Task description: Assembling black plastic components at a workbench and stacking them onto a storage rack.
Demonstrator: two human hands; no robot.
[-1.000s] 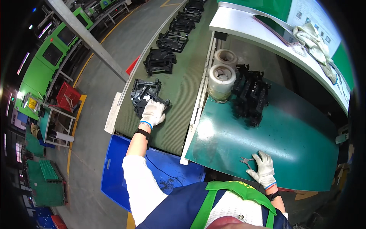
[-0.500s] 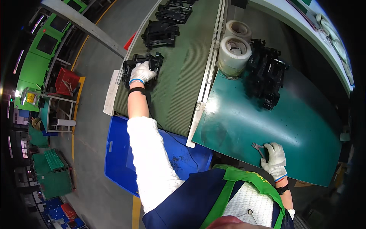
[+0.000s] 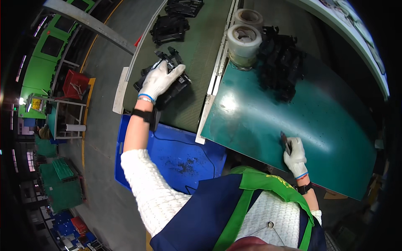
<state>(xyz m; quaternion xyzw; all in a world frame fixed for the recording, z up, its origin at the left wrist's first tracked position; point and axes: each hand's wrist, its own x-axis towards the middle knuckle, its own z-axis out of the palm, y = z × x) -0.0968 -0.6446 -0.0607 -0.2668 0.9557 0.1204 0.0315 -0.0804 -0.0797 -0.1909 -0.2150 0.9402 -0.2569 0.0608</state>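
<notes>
With the person's chest [image 3: 268, 209] as the dial's centre, the conveyor belt [image 3: 203, 54] runs out toward eleven o'clock, a worktop [image 3: 335, 134] spreads between twelve and one, and a bin [image 3: 167, 144] sits at ten, below the belt's near end. On the belt, the left hand [image 3: 158, 79] is over a part [image 3: 181, 83]; two others [image 3: 169, 28] lie beyond, at its twelve. Two rolls [image 3: 243, 48] stand at twelve by the worktop's far corner, with piled parts [image 3: 282, 67] at their four. The right hand [image 3: 296, 152], tool [image 3: 286, 142] in it, is at one, over the worktop's near side.
</notes>
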